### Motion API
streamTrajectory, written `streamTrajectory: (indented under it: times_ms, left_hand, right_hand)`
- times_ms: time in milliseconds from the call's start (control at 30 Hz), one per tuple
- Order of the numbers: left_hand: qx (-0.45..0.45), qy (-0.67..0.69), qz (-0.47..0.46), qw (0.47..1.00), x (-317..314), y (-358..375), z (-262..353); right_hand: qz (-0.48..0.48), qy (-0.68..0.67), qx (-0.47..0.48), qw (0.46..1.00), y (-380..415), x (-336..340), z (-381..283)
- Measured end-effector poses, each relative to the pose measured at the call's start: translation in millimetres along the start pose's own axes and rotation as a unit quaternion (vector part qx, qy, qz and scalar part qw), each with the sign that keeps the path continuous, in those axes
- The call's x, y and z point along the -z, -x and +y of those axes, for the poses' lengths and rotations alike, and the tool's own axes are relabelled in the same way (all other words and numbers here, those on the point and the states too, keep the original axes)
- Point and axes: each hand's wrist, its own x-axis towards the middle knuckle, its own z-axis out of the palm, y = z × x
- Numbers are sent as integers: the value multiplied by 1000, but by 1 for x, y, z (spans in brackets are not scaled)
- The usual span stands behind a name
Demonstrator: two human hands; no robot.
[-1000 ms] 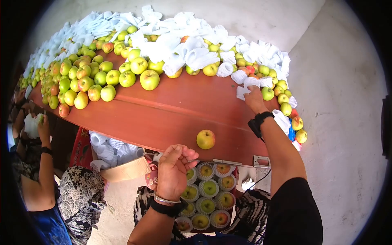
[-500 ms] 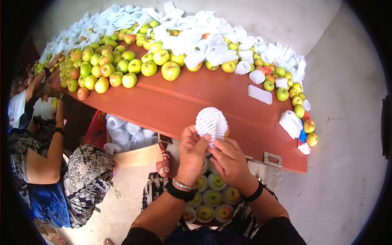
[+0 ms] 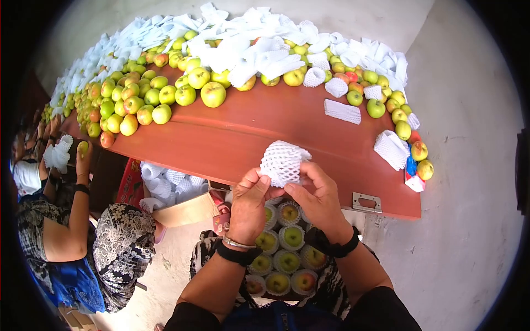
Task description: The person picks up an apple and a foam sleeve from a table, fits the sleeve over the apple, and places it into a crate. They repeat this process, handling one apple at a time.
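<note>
Above the front edge of the red-brown table, a white foam net sleeve (image 3: 284, 163) is held between my two hands. My left hand (image 3: 251, 201) pinches its lower left side with thumb and fingers. On the right side, my right hand (image 3: 320, 201) grips the same sleeve, thumb near its lower edge. Whether an apple sits inside the sleeve cannot be made out through the mesh. Below my hands, a box of apples in foam nets (image 3: 287, 261) stands between my knees, partly covered by my wrists.
Loose apples (image 3: 144, 94) and a heap of foam nets (image 3: 265, 52) lie along the back of the table (image 3: 243, 132). A metal hinge (image 3: 366, 202) is on its front edge. At left, a carton of nets (image 3: 187, 209) stands near another person (image 3: 61, 220) holding an apple and net.
The foam sleeve has turned and spread wider between my hands; the apple edge visible earlier beside it is now hidden. My view has shifted slightly. The other person has parted net and apple.
</note>
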Motion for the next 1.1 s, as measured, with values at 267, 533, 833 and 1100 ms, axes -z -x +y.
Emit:
streamTrajectory:
  times_ms: [267,533,833,1100]
  left_hand:
    - [-60,-54,-35,996,-21,3,-14]
    - [-120,-198,-50,971,-15,8,-34]
    - [-113,-140,-174,968,-18,1,-32]
    - [8,96,-54,994,-9,-2,-33]
  right_hand:
    - [83,433,275,854,-2,17,-25]
    - [75,383,236,890,10,20,-20]
    - [-34,277,216,936,3,36,-18]
    - [-69,38,61,995,8,45,-28]
